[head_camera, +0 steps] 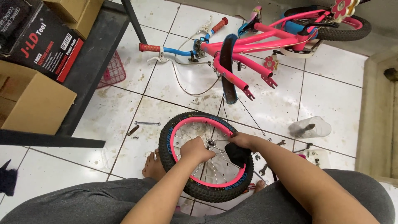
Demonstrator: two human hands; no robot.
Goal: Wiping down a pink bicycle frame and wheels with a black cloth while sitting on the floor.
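1. small bicycle wheel point(206, 157), black knobbly tyre on a pink rim, thin wire spokes, lies flat on the white tiled floor point(124, 116) just in front of the person's knees, between the bare feet.
2. left hand point(195, 150) rests over the spokes just left of the hub point(211, 143), fingers curled in; looks closed around something at the hub, but what it grips is hidden under the knuckles.
3. right hand point(241, 140) sits on the upper right part of the rim, closed on a black cloth point(239, 155) that hangs down over the spokes and the pink rim.
4. bare left foot point(151, 166) shows at the tyre's left edge, touching or nearly touching it; toes of the other foot peek out at the lower right of the tyre.
5. pink bicycle frame point(265, 37) lies on its side farther off, well apart from the wheel; front fork point(248, 76) has no wheel in it, fork ends pointing toward the person. blue handlebar with red grips point(150, 47), dark mudguard point(227, 66), rear wheel on at top right.
6. loose brake cable point(188, 85) trails across the tiles between frame and wheel.
7. spanner point(147, 123) and a few small bolts lie left of the wheel; more spanners point(263, 168) lie right of it, near the right forearm.
8. clear plastic jar point(310, 127) lies on its side to the right, a dark tool inside.
9. cardboard boxes point(31, 99) and a black metal rack point(91, 62) at upper left; pink wire basket point(112, 70) under the rack.
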